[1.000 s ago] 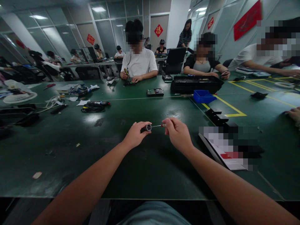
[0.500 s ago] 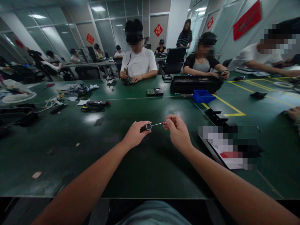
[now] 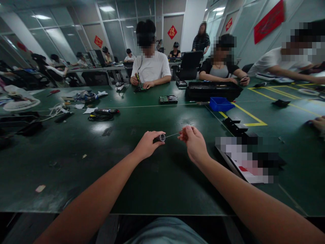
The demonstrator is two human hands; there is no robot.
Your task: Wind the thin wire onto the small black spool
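Above the green table [image 3: 142, 183], my left hand [image 3: 146, 144] is closed around a small dark cylinder [image 3: 161, 137], whose round open end with a pale rim faces me. My right hand [image 3: 193, 140] grips the red handle of a thin screwdriver [image 3: 173, 135]. Its shaft runs left to the rim of the cylinder; whether the tip is inside or just against it I cannot tell. Fingers hide most of the handle and the cylinder's far part.
A blue bin [image 3: 221, 104] stands beside a long black housing [image 3: 213, 90]. A circuit-board device [image 3: 168, 99] lies ahead, a coiled black cable [image 3: 101, 116] to the left. Papers [image 3: 241, 162] lie by my right forearm. Co-workers sit across the table.
The fingers of my right hand have shifted on the screwdriver handle. My left hand holds the cylinder nearly as before, and the whole view has moved very slightly.
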